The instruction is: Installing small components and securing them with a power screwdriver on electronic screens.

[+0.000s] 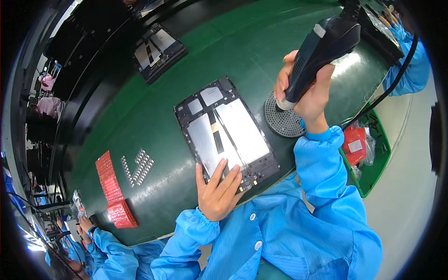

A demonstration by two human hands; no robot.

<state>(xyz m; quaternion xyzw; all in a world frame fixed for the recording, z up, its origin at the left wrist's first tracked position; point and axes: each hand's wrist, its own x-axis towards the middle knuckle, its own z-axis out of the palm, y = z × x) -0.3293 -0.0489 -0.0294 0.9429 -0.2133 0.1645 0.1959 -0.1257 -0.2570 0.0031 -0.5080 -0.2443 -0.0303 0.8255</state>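
While our left hand (217,189) only presses flat on the open tablet (227,133), it may slide if the screwdriver (322,51) gripped in our right hand (303,91) lands off-centre.

Bright blue button-front smock, elastic-cuffed sleeves, 2 bare hands

Bright overhead light; glare patches on green mat (140,116); soft shadows; strong fisheye bending; black vignette at corners; centre sharp.
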